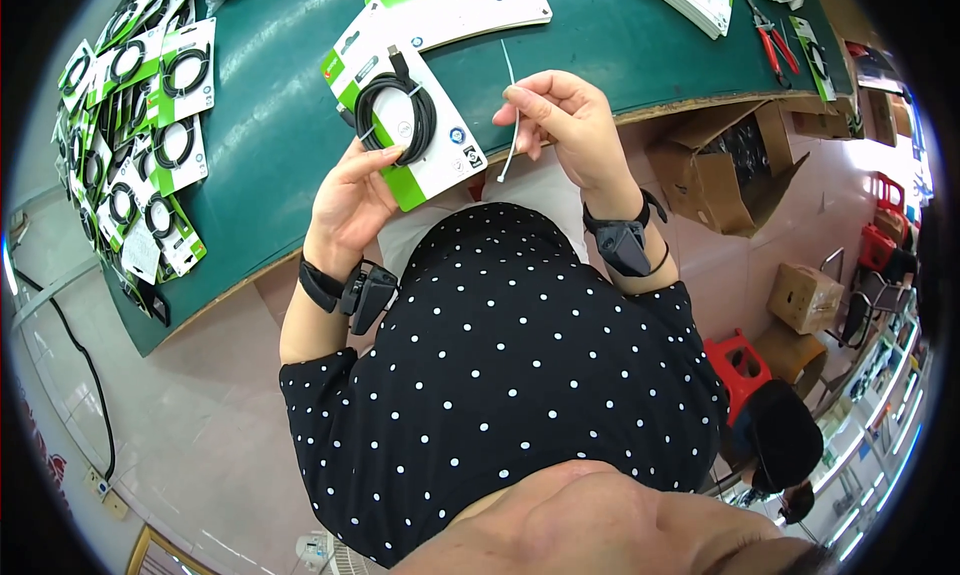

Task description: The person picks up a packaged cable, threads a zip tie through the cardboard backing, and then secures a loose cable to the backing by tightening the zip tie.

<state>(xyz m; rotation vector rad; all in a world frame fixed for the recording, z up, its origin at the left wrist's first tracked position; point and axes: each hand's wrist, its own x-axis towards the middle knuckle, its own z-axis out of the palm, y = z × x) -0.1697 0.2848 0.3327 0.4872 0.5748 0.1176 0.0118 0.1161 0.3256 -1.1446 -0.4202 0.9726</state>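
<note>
Your left hand (350, 200) pinches the white-and-green card (442, 163) at its 7 o'clock edge, thumb pressed across the coiled black cable (426, 127). Your right hand (568, 125) nips the thin plastic tie (515, 140) between thumb and forefinger, its ends free. From the middle of your view, the card is at 11 o'clock and the tie at 12, apart from each other.

Your right pinch is small, so if it loosens, the tie could drop past the table edge into your lap. I can't tell whether the white bands (416, 90) pass through the card; if they don't, tilting it or lifting your thumb might let the coil slide. Pressing hard could crease the card. The plug (399, 63) sticks up at the coil's 12 o'clock and could snag a sleeve or the tie. Over at 10 o'clock, the packed cables (150, 115) are heaped to the table (265, 95) edge; a bump could spill some.

Count: one card and one coil in your left hand, two white bands visible on it, one tie in your right. There are two card stacks, at 12 (470, 15) and 1 o'clock (690, 0), and one pair of red-handled pliers (770, 50) at 2. The heap overlaps too much to count.
</note>
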